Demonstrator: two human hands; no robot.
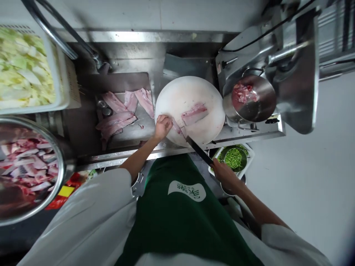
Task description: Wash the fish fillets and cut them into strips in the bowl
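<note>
My right hand (222, 170) grips a knife (200, 150), its blade pointing up and left over the near edge of a round white cutting board (188, 90). The blade's tip touches or nearly touches a narrow strip of fish (176, 126). At the board's left edge my left hand (163, 125) has its fingers closed at the strip's other end; the fingertips are partly hidden. A larger piece of fish fillet (194, 113) lies in the middle of the board. Several more fish fillets (116, 120) rest in the metal sink basin (144, 129) to the left.
A steel pot (267, 101) with reddish meat pieces stands right of the board. A large steel pot (62, 159) of cut fish and a white basket (59, 92) of chopped cabbage are at left. Below right, a bowl of chopped greens (233, 158) sits in a white basket. A faucet (95, 57) overhangs the sink.
</note>
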